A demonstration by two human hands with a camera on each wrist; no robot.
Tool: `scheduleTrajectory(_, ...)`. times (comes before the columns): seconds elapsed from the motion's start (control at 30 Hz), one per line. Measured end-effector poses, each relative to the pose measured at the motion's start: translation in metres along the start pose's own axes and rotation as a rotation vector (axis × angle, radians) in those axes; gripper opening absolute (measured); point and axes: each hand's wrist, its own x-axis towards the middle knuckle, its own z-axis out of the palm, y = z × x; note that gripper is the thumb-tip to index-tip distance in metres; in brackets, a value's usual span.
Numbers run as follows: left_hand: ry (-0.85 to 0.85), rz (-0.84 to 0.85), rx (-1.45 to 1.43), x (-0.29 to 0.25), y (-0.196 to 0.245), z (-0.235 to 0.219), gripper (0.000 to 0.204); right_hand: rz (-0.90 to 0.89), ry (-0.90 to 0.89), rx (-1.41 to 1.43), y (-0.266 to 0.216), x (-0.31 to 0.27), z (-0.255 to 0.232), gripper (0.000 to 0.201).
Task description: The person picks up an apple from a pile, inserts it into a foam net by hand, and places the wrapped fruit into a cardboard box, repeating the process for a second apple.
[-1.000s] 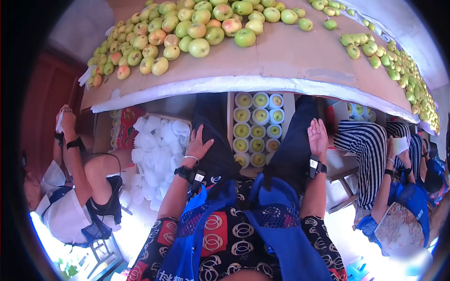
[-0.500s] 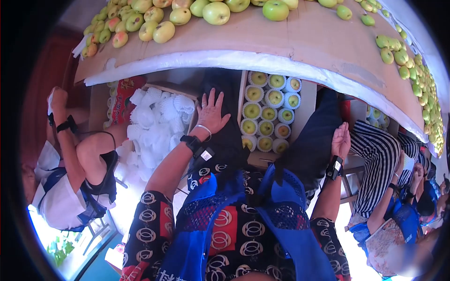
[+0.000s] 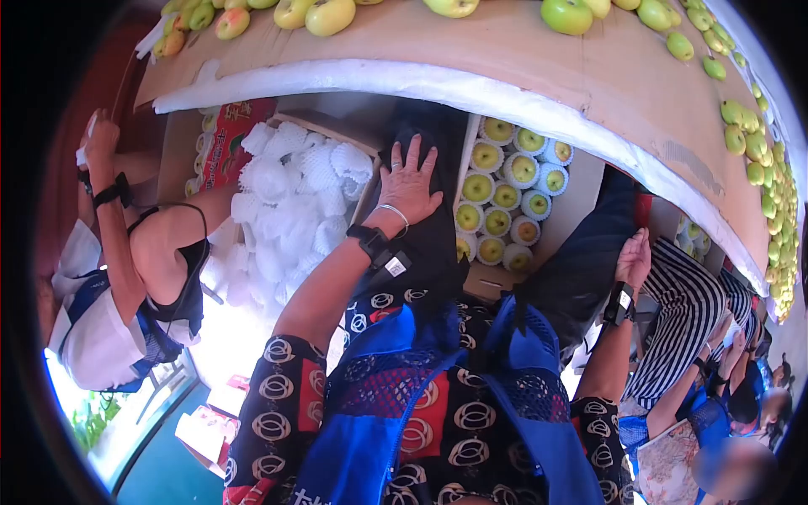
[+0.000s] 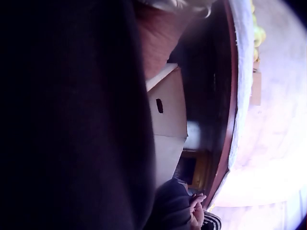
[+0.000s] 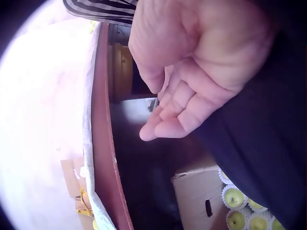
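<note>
My left hand (image 3: 407, 187) rests palm down on the dark trouser leg (image 3: 438, 227), fingers spread, with nothing in it. My right hand (image 3: 634, 257) lies palm up along the other thigh; in the right wrist view this hand (image 5: 192, 72) is empty, its fingers loosely bent. Between the legs stands a carton of apples (image 3: 506, 196) in white foam nets, set in rows. To the left of my left hand, a box is heaped with white foam nets (image 3: 295, 185). The left wrist view shows mostly dark cloth (image 4: 72, 115) and a carton side (image 4: 168, 110).
A cardboard-covered table (image 3: 471, 59) with a padded white edge spans the front, loose apples (image 3: 330, 15) on it. A person (image 3: 126, 278) sits at the left, others in striped trousers (image 3: 683, 320) at the right. A red printed carton (image 3: 229, 143) stands beyond the foam nets.
The head view has shifted, so the cartons and legs appear further right and the table higher. My left hand has moved from palm up to palm down on the thigh; my right hand's fingers have drawn together.
</note>
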Motion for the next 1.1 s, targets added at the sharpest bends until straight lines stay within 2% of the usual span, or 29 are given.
scheduleTrajectory(0.1, 0.006, -0.021, -0.011, -0.001, 0.004, -0.001, 0.077, -0.006, -0.010, 0.008, 0.000, 0.001, -0.003, 0.032)
scheduleTrajectory(0.23, 0.022, 0.002, -0.065, -0.003, 0.003, -0.001, 0.075, 0.100, -0.106, 0.038, -0.010, 0.000, -0.012, 0.031)
scheduleTrajectory(0.33, 0.034, 0.026, -0.094, -0.003, 0.002, -0.003, 0.072, 0.087, -0.054, 0.066, -0.006, 0.003, -0.012, 0.031)
scheduleTrajectory(0.47, 0.046, 0.033, -0.110, -0.001, 0.003, -0.001, 0.071, 0.045, 0.046, -0.085, -0.003, 0.002, -0.002, 0.034)
scheduleTrajectory(0.53, 0.034, 0.019, -0.121, -0.002, 0.004, 0.000, 0.071, 0.039, 0.098, -0.158, -0.002, -0.004, 0.009, 0.037)
scheduleTrajectory(0.57, 0.038, 0.016, -0.124, -0.001, 0.002, -0.001, 0.071, 0.017, 0.191, -0.268, 0.000, -0.006, 0.015, 0.034)
scheduleTrajectory(0.6, 0.043, 0.013, -0.125, 0.000, 0.000, -0.002, 0.070, -0.007, 0.282, -0.376, 0.005, -0.007, 0.026, 0.032)
scheduleTrajectory(0.63, 0.041, 0.013, -0.127, 0.000, -0.003, -0.003, 0.070, -0.007, 0.284, -0.377, 0.013, -0.011, 0.050, 0.032)
scheduleTrajectory(0.7, 0.052, 0.027, -0.134, -0.001, -0.006, -0.001, 0.070, 0.070, 0.052, -1.275, 0.038, -0.021, 0.105, 0.023)
scheduleTrajectory(0.77, 0.047, 0.030, -0.140, 0.000, -0.006, -0.001, 0.070, -0.002, -0.398, -1.758, 0.069, -0.021, 0.137, 0.016)
scheduleTrajectory(0.8, 0.055, 0.030, -0.139, 0.001, -0.007, -0.002, 0.070, 0.234, -0.406, -1.938, 0.088, -0.019, 0.140, 0.016)
scheduleTrajectory(0.87, 0.055, 0.023, -0.130, 0.001, -0.007, -0.002, 0.071, 0.349, -0.761, -1.934, 0.134, -0.011, 0.133, 0.017)
scheduleTrajectory(0.93, 0.053, 0.011, -0.126, 0.001, -0.006, -0.003, 0.071, 0.464, -1.025, -2.062, 0.174, 0.001, 0.109, 0.019)
scheduleTrajectory(0.97, 0.064, 0.016, -0.123, -0.001, -0.006, -0.004, 0.071, 0.479, -1.029, -2.057, 0.186, 0.000, 0.092, 0.019)
scheduleTrajectory(1.03, 0.070, 0.012, -0.110, -0.002, -0.010, -0.006, 0.072, 0.691, -1.138, -2.332, 0.207, -0.001, 0.080, 0.025)
scheduleTrajectory(1.07, 0.110, 0.029, -0.112, -0.004, -0.012, -0.007, 0.072, 0.695, -1.150, -2.322, 0.211, -0.002, 0.074, 0.025)
scheduleTrajectory(1.1, 0.146, 0.046, -0.117, -0.007, -0.011, -0.011, 0.072, 0.878, -1.131, -2.352, 0.211, -0.008, 0.077, 0.028)
